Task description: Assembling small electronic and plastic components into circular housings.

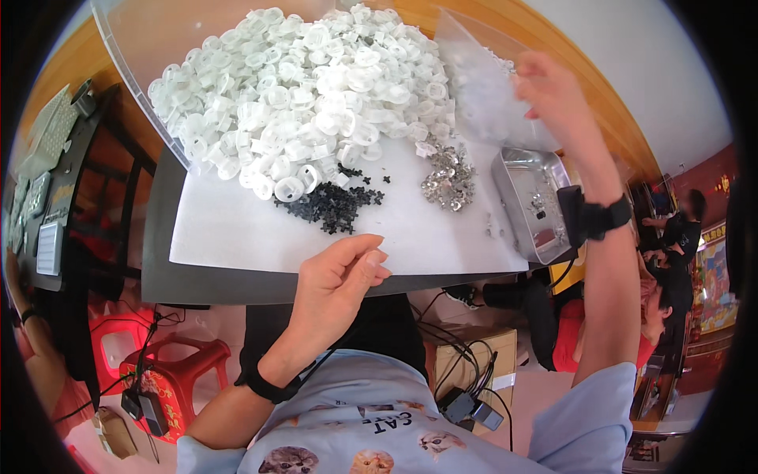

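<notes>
My left hand (338,276) is at the near edge of the white sheet (237,237), its fingers curled and thumb pressed against them. Whatever it may pinch is too hidden to make out. Just beyond it lies a pile of small black cross-shaped parts (335,209). My right hand (551,95) is raised at the clear plastic bag (482,87), fingers bent and apart from the thumb, with nothing visible between them. Pale pieces show inside the bag. A large heap of translucent white round plastic parts (308,87) fills the far side, and small shiny metal pieces (448,180) lie right of centre.
A metal tray (533,205) with a few small bits stands at the table's right. The clear bin wall (130,79) borders the heap. Red stools (181,367), a cardboard box (493,355) and cables are below. Other people sit or stand at both sides.
</notes>
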